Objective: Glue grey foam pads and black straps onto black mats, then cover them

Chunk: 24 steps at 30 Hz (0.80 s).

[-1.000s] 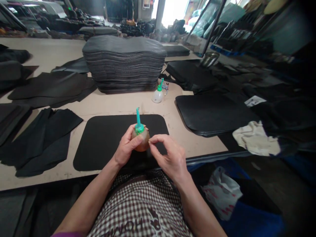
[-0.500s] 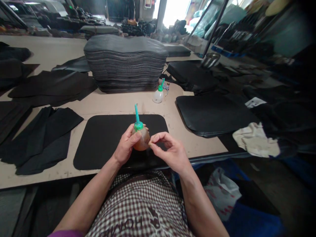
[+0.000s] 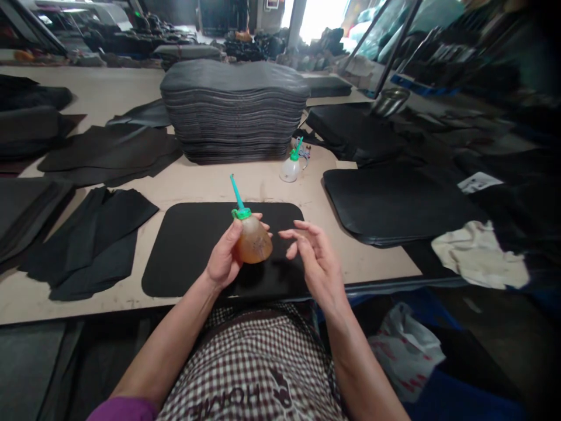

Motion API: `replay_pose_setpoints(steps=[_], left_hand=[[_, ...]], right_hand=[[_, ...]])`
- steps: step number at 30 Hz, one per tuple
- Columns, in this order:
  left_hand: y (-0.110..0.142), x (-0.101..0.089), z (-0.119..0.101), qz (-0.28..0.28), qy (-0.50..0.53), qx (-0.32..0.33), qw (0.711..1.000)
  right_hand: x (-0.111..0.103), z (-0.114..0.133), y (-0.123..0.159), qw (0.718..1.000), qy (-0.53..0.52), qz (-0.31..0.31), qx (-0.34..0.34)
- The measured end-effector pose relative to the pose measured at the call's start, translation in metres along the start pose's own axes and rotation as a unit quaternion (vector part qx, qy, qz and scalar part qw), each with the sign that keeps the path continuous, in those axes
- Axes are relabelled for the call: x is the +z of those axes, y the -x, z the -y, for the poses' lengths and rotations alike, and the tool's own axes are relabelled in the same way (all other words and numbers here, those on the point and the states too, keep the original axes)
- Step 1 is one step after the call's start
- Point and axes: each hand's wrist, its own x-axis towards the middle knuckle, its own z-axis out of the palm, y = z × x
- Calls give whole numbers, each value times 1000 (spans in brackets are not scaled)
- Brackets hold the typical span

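Observation:
My left hand (image 3: 227, 251) is wrapped around a squeeze bottle (image 3: 255, 241) of amber liquid, with a green cap and a long teal nozzle. The bottle tilts a little, its nozzle leaning up and to the left. To its right, my right hand (image 3: 319, 260) is apart from the bottle, fingers loosely spread and holding nothing visible. Beneath both hands a black rounded-corner sheet (image 3: 188, 245) lies flat on the table (image 3: 162, 196). Farther back stands a second, whitish squeeze bottle (image 3: 290, 169) with a green nozzle.
A tall stack of dark sheets (image 3: 236, 117) rises behind the bottles. Black cut pieces (image 3: 94, 245) lie on the left, more rounded sheets (image 3: 394, 204) on the right. A pale cloth (image 3: 480, 254) rests near the right edge, and a plastic bag (image 3: 407, 348) is below it.
My right hand has drawn away from the bottle, and its pinched fingers have opened. In my left hand the bottle has turned, its nozzle now leaning further left. The view has shifted slightly.

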Motion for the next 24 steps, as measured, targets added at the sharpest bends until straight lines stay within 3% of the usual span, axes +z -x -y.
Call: replay_pose_setpoints(steps=[4, 6, 10, 13, 15, 17, 20, 22, 24], left_hand=[[1, 7, 1, 2, -20, 10, 1000], [5, 15, 5, 10, -26, 21, 999], [14, 33, 15, 102, -36, 1, 994], [17, 34, 14, 173, -122, -29, 977], [18, 26, 7, 191, -233, -12, 953], [17, 12, -3, 200, -388, 33, 899], [14, -14, -12, 226, -613, 113, 749], [11, -32, -10, 247, -700, 142, 655], [7, -47, -4, 256, -747, 152, 595]], right_hand=[[12, 0, 10, 995, 36, 85, -38], [20, -6, 14, 994, 30, 97, -38], [25, -27, 14, 1000, -20, 1, 19], [7, -34, 12, 986, -140, -57, 70], [-13, -31, 10, 971, -205, -82, 91], [-35, -28, 10, 962, -222, -123, 98], [-62, -28, 11, 953, -209, -195, 105], [-73, -31, 12, 939, -220, -231, 127], [-75, -33, 11, 922, -244, -253, 164]])
